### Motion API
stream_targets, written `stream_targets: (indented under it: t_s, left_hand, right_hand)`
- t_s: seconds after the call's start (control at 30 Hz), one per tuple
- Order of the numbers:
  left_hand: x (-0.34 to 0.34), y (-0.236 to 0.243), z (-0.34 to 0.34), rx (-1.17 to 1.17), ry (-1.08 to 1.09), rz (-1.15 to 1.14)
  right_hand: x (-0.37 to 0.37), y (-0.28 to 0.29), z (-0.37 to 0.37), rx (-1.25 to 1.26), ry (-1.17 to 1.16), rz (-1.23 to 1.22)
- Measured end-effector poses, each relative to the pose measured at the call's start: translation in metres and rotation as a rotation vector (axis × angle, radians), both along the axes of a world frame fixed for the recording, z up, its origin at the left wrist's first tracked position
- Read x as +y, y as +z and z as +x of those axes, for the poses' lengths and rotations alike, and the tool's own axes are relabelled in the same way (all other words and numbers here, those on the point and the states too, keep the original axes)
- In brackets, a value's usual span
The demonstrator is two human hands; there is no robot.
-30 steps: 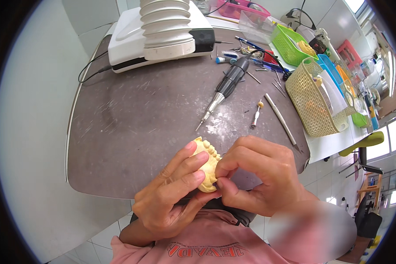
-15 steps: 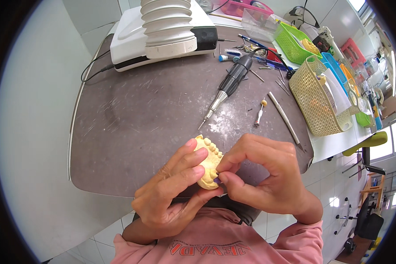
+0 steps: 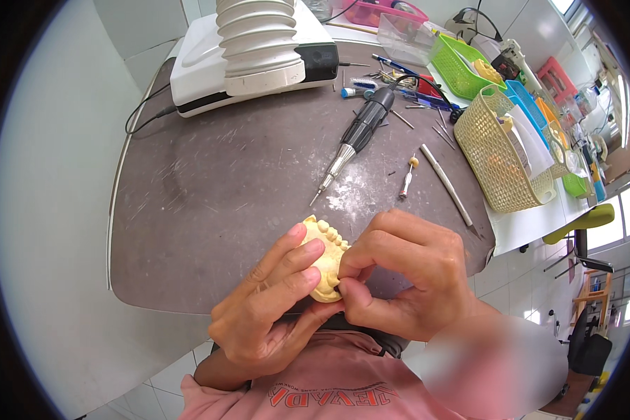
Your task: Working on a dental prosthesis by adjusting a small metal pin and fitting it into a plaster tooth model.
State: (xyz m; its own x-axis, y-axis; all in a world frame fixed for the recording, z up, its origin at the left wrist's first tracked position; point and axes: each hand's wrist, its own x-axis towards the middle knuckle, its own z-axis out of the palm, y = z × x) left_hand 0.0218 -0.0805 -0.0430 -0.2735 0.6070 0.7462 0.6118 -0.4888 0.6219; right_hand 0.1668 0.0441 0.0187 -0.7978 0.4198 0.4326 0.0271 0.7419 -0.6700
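A pale yellow dental cast (image 3: pixel 324 260) with a row of teeth is held above the near edge of the bench. My left hand (image 3: pixel 262 297) is closed around it, fingers laid over its left side and thumb beneath. At the cast's lower right edge, my right hand (image 3: pixel 413 276) makes a pinch with thumb and index finger touching the cast. A small dark piece (image 3: pixel 338 288) shows at those fingertips, mostly hidden. Just beyond the cast, a handpiece (image 3: pixel 350 143) with a thin bur lies on the bench, its tip toward me.
White dust (image 3: pixel 357 192) lies beside the handpiece. To the right are a small brush-like tool (image 3: pixel 407 176) and a grey rod-shaped knife (image 3: pixel 446 183). A white machine with a ribbed hose (image 3: pixel 259 45) stands at the back. Beige (image 3: pixel 493 157) and green (image 3: pixel 462 70) baskets line the right side.
My right fingertips have drawn closer against the cast, and the purple piece seen between them is now mostly covered. The whole view has shifted slightly. My left hand keeps its hold.
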Motion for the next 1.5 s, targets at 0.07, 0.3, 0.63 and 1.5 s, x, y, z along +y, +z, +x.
stream_targets:
  t_s: [0.07, 0.3, 0.63, 1.5]
  left_hand:
    - [0.000, -0.001, 0.000, 0.004, 0.002, 0.001]
    - [0.000, -0.001, 0.002, -0.142, 0.007, -0.021]
    - [0.000, 0.001, 0.002, -0.158, 0.007, -0.059]
    - [-0.002, 0.026, 0.000, 0.071, 0.100, -0.268]
  right_hand:
    - [-0.001, -0.003, 0.001, 0.023, -0.013, 0.004]
    - [0.002, -0.012, 0.005, 0.136, 0.001, 0.134]
    - [0.016, -0.013, 0.008, 0.110, 0.134, -0.121]
    - [0.061, 0.009, 0.004, -0.386, -0.514, 0.440]
